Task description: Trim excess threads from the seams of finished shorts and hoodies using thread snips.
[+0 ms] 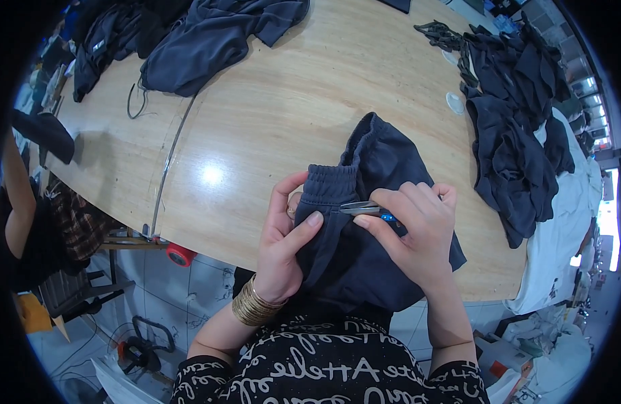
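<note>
A dark navy garment with a gathered elastic waistband (331,185), which looks like trousers or shorts, lies over the table's near edge in front of me. My left hand (287,232) pinches it just below the waistband, thumb on top and fingers behind the cloth. Gold bangles circle that wrist. In my right hand (415,225) are small metal thread snips (357,208) with a bit of blue on them. Their tips point left and touch the cloth at the seam under the waistband. Whether the blades are parted is too small to tell.
Dark garments (209,44) lie at the table's far left. More dark clothes (512,141) are heaped along the right edge, by white cloth (546,236). A seam (172,158) crosses the wooden table (270,101). Another person's arm (17,195) shows at far left, near a red round object (180,254).
</note>
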A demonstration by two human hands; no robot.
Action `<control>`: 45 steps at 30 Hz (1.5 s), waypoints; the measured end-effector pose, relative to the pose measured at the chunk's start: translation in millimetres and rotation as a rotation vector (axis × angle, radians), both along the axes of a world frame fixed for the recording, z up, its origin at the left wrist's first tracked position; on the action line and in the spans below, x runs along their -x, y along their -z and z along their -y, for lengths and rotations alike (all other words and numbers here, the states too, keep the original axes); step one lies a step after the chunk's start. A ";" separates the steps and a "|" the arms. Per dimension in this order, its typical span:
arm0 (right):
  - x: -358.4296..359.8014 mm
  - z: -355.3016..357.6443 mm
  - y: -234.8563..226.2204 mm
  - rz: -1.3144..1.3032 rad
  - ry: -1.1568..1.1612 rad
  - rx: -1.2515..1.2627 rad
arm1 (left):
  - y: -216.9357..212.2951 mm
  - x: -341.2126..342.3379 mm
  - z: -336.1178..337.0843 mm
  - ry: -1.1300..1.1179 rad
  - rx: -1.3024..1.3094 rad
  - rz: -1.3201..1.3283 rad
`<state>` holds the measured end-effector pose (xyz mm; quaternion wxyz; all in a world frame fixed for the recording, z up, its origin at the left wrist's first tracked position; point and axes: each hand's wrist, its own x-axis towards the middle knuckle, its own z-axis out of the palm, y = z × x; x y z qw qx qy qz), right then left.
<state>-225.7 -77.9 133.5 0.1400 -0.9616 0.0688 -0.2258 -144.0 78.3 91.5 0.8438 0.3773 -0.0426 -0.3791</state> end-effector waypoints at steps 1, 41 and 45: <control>-0.1 0.2 0.1 0.004 -0.007 -0.004 | 0.2 -0.1 -0.8 0.000 -0.001 0.001; 3.6 -4.1 -0.3 -0.087 -0.057 -0.256 | -1.3 -7.1 -5.5 0.055 -0.075 0.266; 3.7 -4.3 -0.1 -0.087 -0.058 -0.255 | -1.3 -7.1 -5.2 0.058 -0.052 0.231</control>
